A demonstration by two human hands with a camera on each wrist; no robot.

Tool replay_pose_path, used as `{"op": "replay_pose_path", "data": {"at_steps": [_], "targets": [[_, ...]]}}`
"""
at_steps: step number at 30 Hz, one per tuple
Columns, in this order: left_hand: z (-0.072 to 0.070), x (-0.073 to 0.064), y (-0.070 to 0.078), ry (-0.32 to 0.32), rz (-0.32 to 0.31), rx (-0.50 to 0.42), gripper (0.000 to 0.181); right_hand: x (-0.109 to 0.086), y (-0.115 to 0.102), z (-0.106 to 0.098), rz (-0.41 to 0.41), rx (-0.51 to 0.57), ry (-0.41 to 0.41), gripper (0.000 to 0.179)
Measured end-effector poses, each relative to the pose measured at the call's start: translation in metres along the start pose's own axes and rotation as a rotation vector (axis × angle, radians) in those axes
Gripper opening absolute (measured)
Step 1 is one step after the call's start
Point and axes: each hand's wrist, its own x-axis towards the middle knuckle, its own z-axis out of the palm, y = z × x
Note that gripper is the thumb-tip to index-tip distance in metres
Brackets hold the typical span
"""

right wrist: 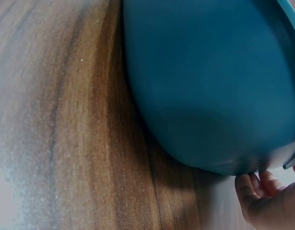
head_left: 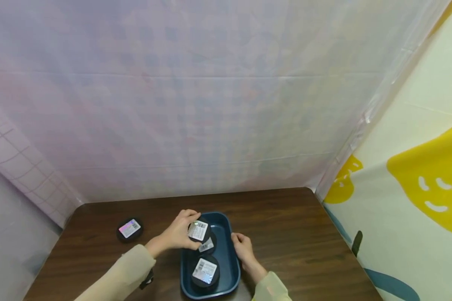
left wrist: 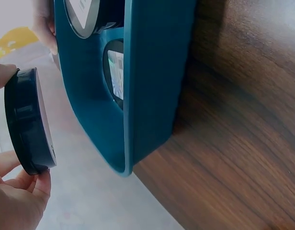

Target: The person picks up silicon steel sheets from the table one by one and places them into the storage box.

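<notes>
My left hand [head_left: 178, 230] grips a round, flat black container [head_left: 198, 230] with a white label, thumb and fingers on opposite edges. It hangs over the far left part of a dark blue tray [head_left: 227, 261]. In the left wrist view the black container [left wrist: 28, 122] shows side-on, beyond the tray's wall [left wrist: 154, 72]. Inside the tray, one labelled black container [head_left: 206, 246] is partly hidden by the held one, and another labelled container [head_left: 205, 271] lies nearer me. My right hand [head_left: 245, 253] holds the tray's right side, its fingertips [right wrist: 243, 184] against the tray wall [right wrist: 209, 91].
Another round black container [head_left: 129, 230] with a shiny label lies on the brown wooden table [head_left: 294, 242], left of the tray. A pale curtain [head_left: 211, 125] hangs behind the table, and a cloth with yellow shapes [head_left: 429, 179] is on the right.
</notes>
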Motion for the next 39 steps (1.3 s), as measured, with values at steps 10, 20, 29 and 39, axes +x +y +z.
{"op": "replay_pose_path", "data": {"at_steps": [10,20,29,39], "targets": [[0.014,0.003,-0.002,-0.044,-0.006,-0.021,0.083,0.002,0.002,0.001,-0.001,0.012,0.0,0.032],[0.034,0.003,-0.007,-0.092,-0.028,-0.035,0.083,0.003,0.002,0.002,-0.006,-0.009,0.002,0.033],[0.044,-0.001,-0.012,-0.157,-0.058,-0.008,0.084,0.001,0.002,0.002,0.006,-0.007,0.011,0.031],[0.051,-0.001,-0.016,-0.165,-0.078,-0.01,0.083,0.001,0.002,0.002,-0.001,-0.017,0.022,0.031]]}}
